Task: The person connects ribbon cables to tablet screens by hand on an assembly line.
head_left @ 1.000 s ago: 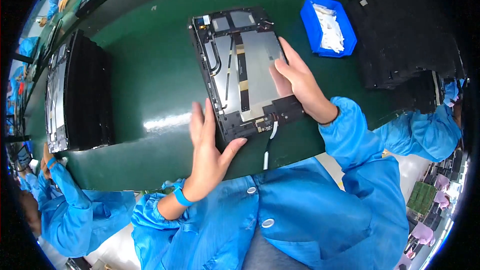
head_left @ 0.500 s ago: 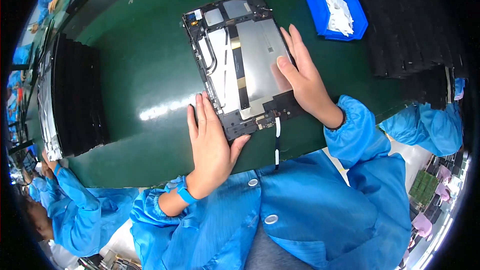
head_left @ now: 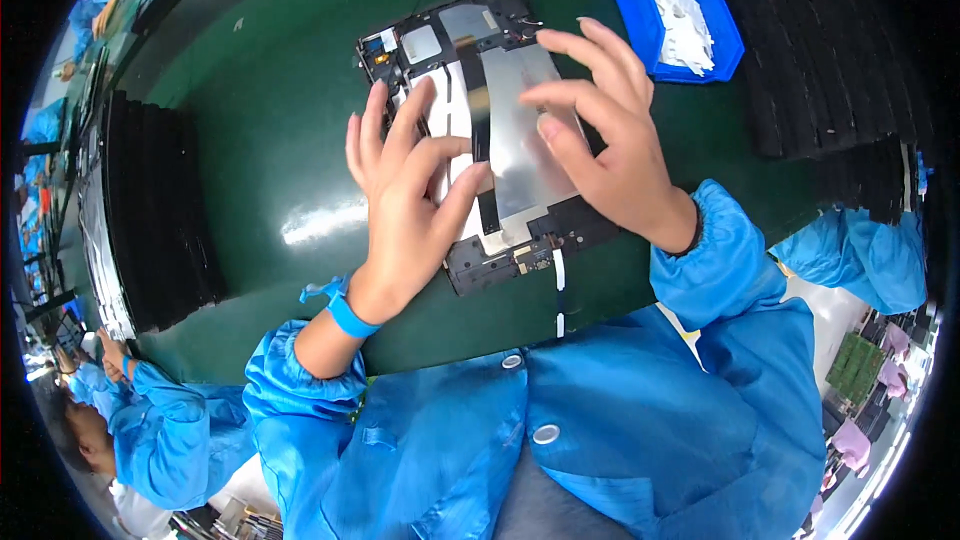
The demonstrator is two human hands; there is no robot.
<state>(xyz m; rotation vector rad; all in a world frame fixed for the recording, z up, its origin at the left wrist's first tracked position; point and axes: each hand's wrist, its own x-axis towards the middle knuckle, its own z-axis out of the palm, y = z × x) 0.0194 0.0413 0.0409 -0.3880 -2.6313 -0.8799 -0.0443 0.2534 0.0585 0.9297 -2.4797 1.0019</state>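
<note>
An opened tablet (head_left: 520,160) lies on the green table in front of me, its inside facing up. It has a black frame, silver plates and a dark ribbon cable (head_left: 481,125) running down its middle. A thin black-and-white strip (head_left: 559,280) sticks out over its near edge. My left hand (head_left: 405,190) is over the tablet's left side with fingers apart, thumb and forefinger close to the ribbon cable; whether they touch it I cannot tell. Above the right side, my right hand (head_left: 610,130) has its fingers bent and spread, with nothing visible in it.
A blue bin (head_left: 640,65) of white paper-like pieces stands at the far right. Beside it are stacked black panels (head_left: 820,60), with another black stack (head_left: 155,210) at the left. Co-workers in blue sleeves (head_left: 175,440) sit at both sides of the green table (head_left: 270,140).
My left hand has moved up from the tablet's lower left edge over its inside. My right hand has lifted off the right edge, its fingers now bent. The tablet has shifted slightly.
</note>
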